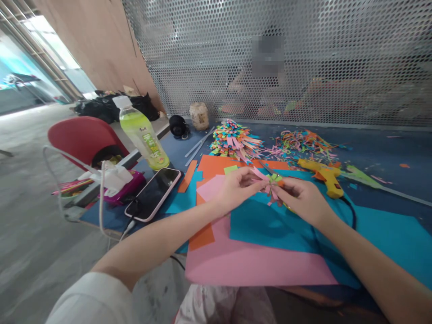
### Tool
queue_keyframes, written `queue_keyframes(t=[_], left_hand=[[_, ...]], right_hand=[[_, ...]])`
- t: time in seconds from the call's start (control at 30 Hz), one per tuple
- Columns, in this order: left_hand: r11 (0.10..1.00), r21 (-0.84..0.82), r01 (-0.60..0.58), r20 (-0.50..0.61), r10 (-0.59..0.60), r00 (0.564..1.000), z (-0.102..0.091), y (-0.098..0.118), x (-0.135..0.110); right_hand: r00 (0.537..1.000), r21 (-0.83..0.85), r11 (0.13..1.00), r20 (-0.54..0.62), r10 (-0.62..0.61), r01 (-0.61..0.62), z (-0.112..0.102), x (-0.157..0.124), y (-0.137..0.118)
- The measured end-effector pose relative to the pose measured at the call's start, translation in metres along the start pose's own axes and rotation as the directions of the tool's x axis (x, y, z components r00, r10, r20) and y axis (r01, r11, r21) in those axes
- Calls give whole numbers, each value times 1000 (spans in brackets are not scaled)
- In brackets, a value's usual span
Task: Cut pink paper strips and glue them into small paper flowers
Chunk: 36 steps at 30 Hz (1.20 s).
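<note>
Between my two hands is a small fringed paper flower (272, 183) in pink, green and orange. My left hand (240, 191) pinches a pink strip at its left side. From the right, my right hand (299, 195) grips the flower with thumb and fingers; the finger ends are partly hidden. Under both hands lie blue paper (270, 227) and a large pink sheet (249, 263). Scissors (270, 170) lie just behind the hands, partly covered. Beyond them stands a heap of multicoloured fringed paper flowers (232, 139).
A yellow glue gun (324, 173) with a black cord lies at right. Paper scraps (303, 144) are piled behind it. On the left are a phone (153, 193), a drink bottle (141, 132) and a tissue box (123, 186). A perforated metal panel (209, 54) closes the back.
</note>
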<state>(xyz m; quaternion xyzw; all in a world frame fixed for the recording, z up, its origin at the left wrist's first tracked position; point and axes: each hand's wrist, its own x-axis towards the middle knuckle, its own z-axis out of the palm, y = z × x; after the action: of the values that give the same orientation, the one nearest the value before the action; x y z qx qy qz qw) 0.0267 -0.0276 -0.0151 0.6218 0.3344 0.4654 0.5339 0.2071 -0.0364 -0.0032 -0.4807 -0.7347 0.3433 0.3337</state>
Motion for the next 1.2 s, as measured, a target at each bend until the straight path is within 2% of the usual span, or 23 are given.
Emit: queue_keyframes(t=[0.2,0.33,0.8,0.93,1.07,1.2], left_hand=[[999,-9,40,-35,-41,999,1,3,1],[998,-51,24,-67,-28,997,0,1,4],[999,-44,30,-15,-30,999,3,3,-1],[999,-32,21,-65,-23,998,4,4,1],[1000,-27,9,-164,-13,986,2,1,3],[1000,-14,-3,-247,0,969,-5,-5,8]], right_hand=[[998,76,997,56,9,-13,-2,-1,-4],[996,130,991,90,-14,2,-4,-2,-3],[1000,4,1000,-1,3,-3,-2,-1,-5],[999,47,999,41,-2,0,-3,0,-4],[994,86,996,112,-6,-4,-2,0,-6],[994,15,1000,111,4,-6,-4,2,-2]])
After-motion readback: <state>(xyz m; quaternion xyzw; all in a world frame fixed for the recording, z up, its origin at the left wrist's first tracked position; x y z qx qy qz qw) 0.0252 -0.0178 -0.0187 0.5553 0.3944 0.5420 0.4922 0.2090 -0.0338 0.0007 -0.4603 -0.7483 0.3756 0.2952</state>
